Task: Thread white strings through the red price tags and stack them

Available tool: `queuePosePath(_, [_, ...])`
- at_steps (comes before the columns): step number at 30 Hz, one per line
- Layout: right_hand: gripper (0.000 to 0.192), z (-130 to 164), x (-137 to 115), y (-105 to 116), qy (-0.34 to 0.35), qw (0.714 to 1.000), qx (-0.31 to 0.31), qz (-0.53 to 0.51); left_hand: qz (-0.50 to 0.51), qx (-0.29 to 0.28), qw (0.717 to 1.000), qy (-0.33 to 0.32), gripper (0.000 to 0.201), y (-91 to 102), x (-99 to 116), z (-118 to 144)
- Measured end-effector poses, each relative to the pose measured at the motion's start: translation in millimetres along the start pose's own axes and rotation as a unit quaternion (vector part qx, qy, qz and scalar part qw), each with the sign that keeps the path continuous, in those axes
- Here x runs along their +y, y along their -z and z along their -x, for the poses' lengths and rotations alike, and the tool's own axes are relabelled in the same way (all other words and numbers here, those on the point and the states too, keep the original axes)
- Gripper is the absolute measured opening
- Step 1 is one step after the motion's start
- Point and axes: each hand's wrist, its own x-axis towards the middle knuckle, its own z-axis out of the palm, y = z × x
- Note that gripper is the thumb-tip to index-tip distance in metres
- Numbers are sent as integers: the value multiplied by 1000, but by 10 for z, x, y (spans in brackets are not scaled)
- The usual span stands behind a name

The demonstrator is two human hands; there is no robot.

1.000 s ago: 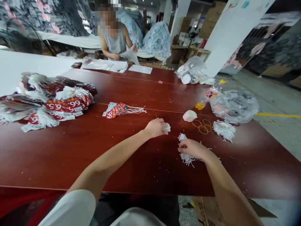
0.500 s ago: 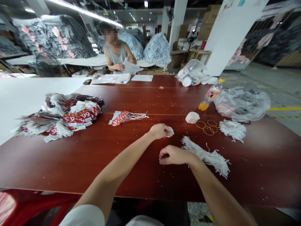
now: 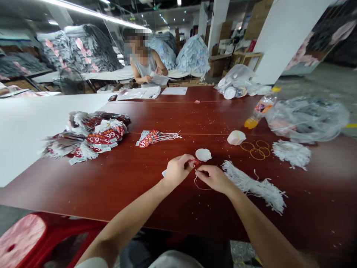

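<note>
Hands [image 3: 195,173]: 1 tag [image 3: 196,162], 1 string [image 3: 198,186]

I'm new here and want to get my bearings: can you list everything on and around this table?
table: one, dark red, fills the view
tag: one, red, pinched between both hands
string: one thin loop, pale, under the right hand
string bundle: one, white, right of the hands
second bundle: one, white, farther right
tag pile: one heap, red and white, left
tag bunch: one, red, centre
rubber bands: several, yellow, right
bottle: one, orange drink, lying right
plastic bag: one, clear, far right
stool: one, red, lower left
co-worker: one, far end
left hand: grips tag
right hand: grips string
</note>
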Motion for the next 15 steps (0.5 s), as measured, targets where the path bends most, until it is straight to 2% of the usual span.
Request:
queuePosePath(3, [28,-1,-48,-55,2,997,36,74,25,7,999,34,9,140,-49,282])
queuePosePath(7, [26,-16,-101,-150,-15,991,67,115,18,1,1000,3,11,110,-72,389])
queuePosePath(12, [31,-39,-85,-184,-28,997,56,38,22,-7,998,-56,13,99,-127,369])
queuePosePath(15, [36,-44,-49,-155,-65,996,59,2,42,-11,998,-48,13,130,-153,389])
